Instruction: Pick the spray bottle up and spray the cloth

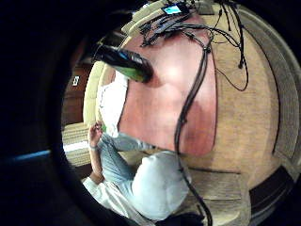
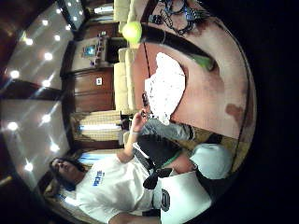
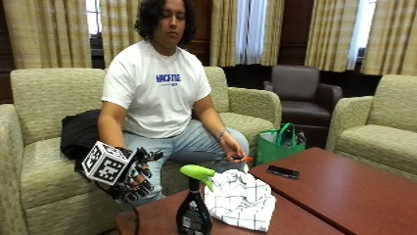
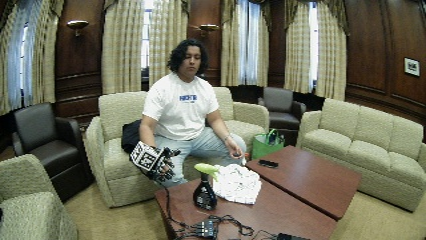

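Nearest the outside camera, on the front corner of the reddish-brown wooden table (image 3: 338, 196), stands the dark spray bottle with a lime-green trigger head (image 3: 194, 205), upright, untouched. Just beside it, touching or nearly so, lies the crumpled white cloth with thin dark checks (image 3: 242, 198), heaped on the same tabletop. Further along the table, a black phone (image 3: 283, 172) lies flat, well apart from both.

Off the table's edge, beside the bottle, hangs the black-gloved right hand (image 3: 133, 178), fingers loosely curled and holding nothing; exact curl is hard to read behind the glove hardware, probably relaxed. Behind that, the seated person's bare left hand (image 3: 231, 151) rests near the knee, seemingly holding a small dark item, too small to identify. A green tote bag (image 3: 279, 145) sits on the floor past the table, and the beige sofa (image 3: 39, 147) is behind.

Step in hand: approach, pick-up not yet begun. Next move calls for bringing the gloved hand across to the bottle's neck, wrapping fingers round it with one on the trigger, then aiming the nozzle at the cloth.
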`<state>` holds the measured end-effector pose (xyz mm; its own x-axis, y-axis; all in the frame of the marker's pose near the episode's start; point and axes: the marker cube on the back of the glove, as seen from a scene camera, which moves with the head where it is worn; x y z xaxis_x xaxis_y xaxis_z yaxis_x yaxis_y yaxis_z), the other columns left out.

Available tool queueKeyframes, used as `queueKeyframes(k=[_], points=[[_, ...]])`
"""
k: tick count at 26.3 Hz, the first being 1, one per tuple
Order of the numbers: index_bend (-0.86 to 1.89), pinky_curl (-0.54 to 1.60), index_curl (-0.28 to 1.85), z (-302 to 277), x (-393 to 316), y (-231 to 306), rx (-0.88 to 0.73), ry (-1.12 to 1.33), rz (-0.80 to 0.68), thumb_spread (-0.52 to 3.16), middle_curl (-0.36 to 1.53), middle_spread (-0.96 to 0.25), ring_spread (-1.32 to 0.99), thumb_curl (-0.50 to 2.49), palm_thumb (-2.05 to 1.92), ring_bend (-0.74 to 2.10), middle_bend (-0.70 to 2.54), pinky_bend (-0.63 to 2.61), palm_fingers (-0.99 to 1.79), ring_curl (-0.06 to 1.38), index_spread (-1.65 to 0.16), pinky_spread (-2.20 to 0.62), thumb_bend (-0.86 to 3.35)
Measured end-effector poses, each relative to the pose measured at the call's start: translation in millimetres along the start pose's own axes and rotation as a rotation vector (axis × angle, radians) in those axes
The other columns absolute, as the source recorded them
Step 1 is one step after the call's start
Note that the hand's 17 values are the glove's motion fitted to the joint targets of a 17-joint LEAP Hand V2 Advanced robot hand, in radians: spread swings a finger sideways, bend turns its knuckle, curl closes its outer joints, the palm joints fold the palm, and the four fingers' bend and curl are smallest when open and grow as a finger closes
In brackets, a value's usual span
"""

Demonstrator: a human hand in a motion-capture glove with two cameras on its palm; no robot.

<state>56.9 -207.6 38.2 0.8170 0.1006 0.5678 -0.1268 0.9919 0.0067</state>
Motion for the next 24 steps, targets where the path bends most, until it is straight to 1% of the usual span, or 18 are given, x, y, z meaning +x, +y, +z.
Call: queueKeyframes(k=[6,11,24], points=[[0.09,0.33,0.15,16,-3,-33,0.001,-0.084,0.021,0.87,0.33,-0.16,-0.1,0.33,0.46,0.41,0.3,0.42,0.1,0.27,-0.44,0.22,0.0],[0.13,0.33,0.17,32,-7,-53,-0.016,-0.14,0.017,0.89,0.33,-0.16,-0.1,0.34,0.54,0.42,0.29,0.42,0.14,0.27,-0.44,0.22,0.0],[0.07,0.35,0.15,60,-17,-106,-0.027,-0.237,0.059,0.87,0.35,-0.15,-0.09,0.35,0.59,0.45,0.31,0.45,0.09,0.29,-0.43,0.22,-0.03]])
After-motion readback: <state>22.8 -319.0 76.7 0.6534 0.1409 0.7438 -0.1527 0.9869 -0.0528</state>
